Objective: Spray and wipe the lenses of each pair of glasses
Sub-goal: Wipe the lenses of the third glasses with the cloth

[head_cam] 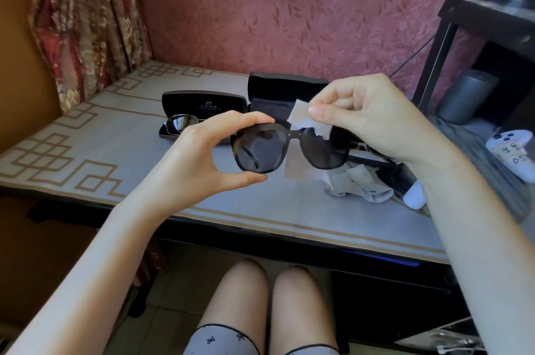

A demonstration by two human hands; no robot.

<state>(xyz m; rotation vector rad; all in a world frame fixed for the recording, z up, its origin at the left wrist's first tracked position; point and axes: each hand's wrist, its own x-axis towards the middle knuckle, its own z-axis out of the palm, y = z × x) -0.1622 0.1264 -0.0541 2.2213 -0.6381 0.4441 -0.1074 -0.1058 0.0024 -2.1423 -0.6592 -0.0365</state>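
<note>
Black sunglasses [289, 149] with dark lenses hang in the air above the table. My left hand [208, 151] pinches their left rim between thumb and fingers. A small beige wiping cloth [307, 120] is gripped in my right hand [367, 117] and lies over the top of the right lens. A second pair of metal-framed glasses [181, 123] rests in an open black case [202, 105] behind my left hand. Part of a white bottle [415, 195] shows under my right forearm.
A second open black case [286, 88] stands at the back. A crumpled grey cloth [359, 183] lies on the patterned table mat [101, 146]. A dark shelf [451, 44] with a grey cylinder [463, 96] stands at right, beside a white device [512, 151].
</note>
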